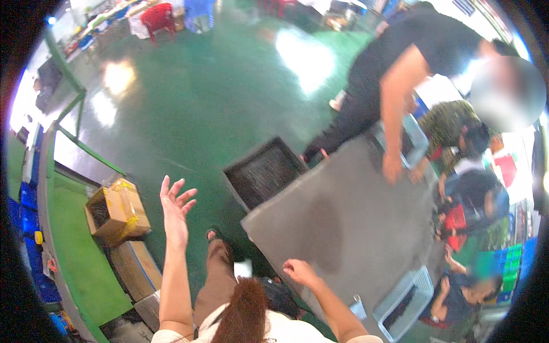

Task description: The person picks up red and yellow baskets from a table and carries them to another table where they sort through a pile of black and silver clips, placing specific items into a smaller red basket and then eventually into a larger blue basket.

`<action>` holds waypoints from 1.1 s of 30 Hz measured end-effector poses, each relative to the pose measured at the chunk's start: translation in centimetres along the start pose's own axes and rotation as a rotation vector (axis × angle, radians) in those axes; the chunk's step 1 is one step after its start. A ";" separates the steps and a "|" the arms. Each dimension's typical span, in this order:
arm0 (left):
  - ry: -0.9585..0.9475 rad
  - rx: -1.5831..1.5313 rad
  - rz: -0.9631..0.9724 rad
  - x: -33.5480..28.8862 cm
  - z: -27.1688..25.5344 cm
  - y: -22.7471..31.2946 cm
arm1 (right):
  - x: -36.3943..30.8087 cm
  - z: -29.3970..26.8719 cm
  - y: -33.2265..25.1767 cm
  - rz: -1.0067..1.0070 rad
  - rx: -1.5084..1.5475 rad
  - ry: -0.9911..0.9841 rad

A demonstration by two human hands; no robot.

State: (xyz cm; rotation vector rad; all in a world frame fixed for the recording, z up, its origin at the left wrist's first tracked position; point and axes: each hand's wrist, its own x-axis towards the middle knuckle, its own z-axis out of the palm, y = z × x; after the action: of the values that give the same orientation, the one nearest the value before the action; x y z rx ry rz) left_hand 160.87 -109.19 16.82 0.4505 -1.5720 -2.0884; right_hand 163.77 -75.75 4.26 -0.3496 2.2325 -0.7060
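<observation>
My left hand (177, 206) is raised over the green floor with its fingers spread, and it holds nothing. Lower right of it, my right hand (301, 272) is at the near left edge of the grey table (354, 211). Its fingers are curled in, and nothing shows in them. A pale blue plastic basket (426, 280) lies at the table's near right end. Beside that basket is a small light blue item (358, 308), too blurred to name. Past the table's far left edge, a black crate (266, 174) stands on the floor.
A co-worker in dark clothes (423, 43) bends over the table's far end, arms by a second blue basket (414, 140). More people sit along the right. Cardboard boxes (117, 211) stand by a green-topped bench (80, 251) on the left. A red chair (157, 20) is far back.
</observation>
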 end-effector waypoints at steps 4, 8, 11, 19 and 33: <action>-0.270 -0.400 0.262 4.7 1.2 7.3 | 8.7 1.4 -6.2 -0.156 0.075 -0.018; -0.713 -0.792 0.326 8.7 3.4 15.7 | 17.6 0.0 -14.9 -0.168 0.239 0.013; -0.813 -1.084 0.235 11.3 4.6 18.6 | 22.6 -1.7 -18.7 -0.178 0.229 0.054; -0.809 -1.122 -0.446 25.2 2.8 23.0 | 35.7 -9.8 -22.2 -0.030 0.154 0.144; -0.516 -1.285 0.009 57.1 -6.5 24.4 | 77.0 -25.7 -63.3 -0.737 -0.176 -0.019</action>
State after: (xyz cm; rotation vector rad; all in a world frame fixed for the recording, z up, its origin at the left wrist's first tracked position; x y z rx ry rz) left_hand 121.41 -151.75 39.93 -0.5769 -0.1390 -2.7769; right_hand 94.66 -151.68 10.83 -1.2987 2.1326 -0.8614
